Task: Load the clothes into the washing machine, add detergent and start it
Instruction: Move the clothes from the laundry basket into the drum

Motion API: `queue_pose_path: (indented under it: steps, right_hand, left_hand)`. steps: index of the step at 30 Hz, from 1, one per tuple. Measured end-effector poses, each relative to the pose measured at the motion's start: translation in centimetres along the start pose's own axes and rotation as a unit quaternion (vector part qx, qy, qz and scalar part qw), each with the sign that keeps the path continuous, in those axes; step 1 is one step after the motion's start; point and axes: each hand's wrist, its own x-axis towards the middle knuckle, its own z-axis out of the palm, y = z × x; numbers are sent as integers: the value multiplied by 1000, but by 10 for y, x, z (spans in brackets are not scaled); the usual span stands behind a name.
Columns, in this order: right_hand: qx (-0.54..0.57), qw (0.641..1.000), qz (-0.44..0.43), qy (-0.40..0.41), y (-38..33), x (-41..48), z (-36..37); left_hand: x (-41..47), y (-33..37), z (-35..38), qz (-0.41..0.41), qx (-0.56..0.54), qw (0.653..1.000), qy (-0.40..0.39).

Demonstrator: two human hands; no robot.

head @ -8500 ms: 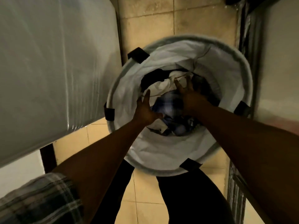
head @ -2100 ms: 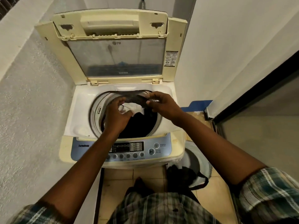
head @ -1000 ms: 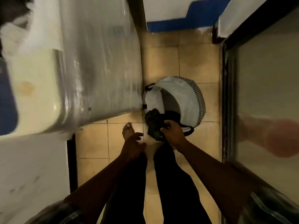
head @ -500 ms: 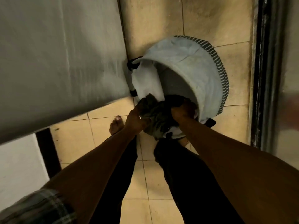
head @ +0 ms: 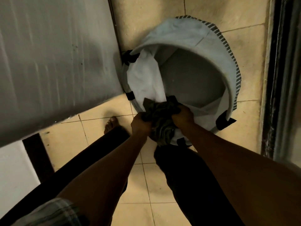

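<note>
1. Both hands are down at the laundry basket point(head: 216, 51) in the centre-right of the frame. The left hand point(head: 140, 123) and the right hand point(head: 181, 115) are each clenched on the same dark bundle of clothes point(head: 160, 115), one fist at either side of it.
2. That bundle sits at the basket's near rim, partly draped over the edge towards the lower centre of the frame. It looks like it is on its way out.
3. And look inside the basket: the pale lining shows bare across the middle. No other garment can be seen in there, so this may well be the last load, though the near wall hides a strip of the bottom.
4. Still to come, by this view: carry the bundle up to the washing machine point(head: 53, 54), whose grey side panel fills the upper left of the frame, drop it in, add detergent, start the cycle. No detergent is in view, nor the drum or the controls.
5. Around them: tiled floor point(head: 162, 7), a bare foot point(head: 111, 123) left of the hands, dark trouser legs below, and a dark door frame point(head: 283, 79) down the right edge.
6. In the way? The basket leans tilted between machine and door frame, touching the machine's corner, and the space is tight. A black strap point(head: 225, 122) sticks out near the right hand and could snag the cloth.
</note>
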Motion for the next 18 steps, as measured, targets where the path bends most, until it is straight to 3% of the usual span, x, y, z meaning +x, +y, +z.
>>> queue_pose_path:
  steps: [8, 18]
  right_hand:
    - [33, 996, 12, 78, -40, -102, -24]
    - [261, 959, -15, 109, -97, -303, -91]
  left_hand:
    - [-103, 30, -41, 60, 29, 996, 56]
    - [-285, 93, -126, 116, -41, 987, 106]
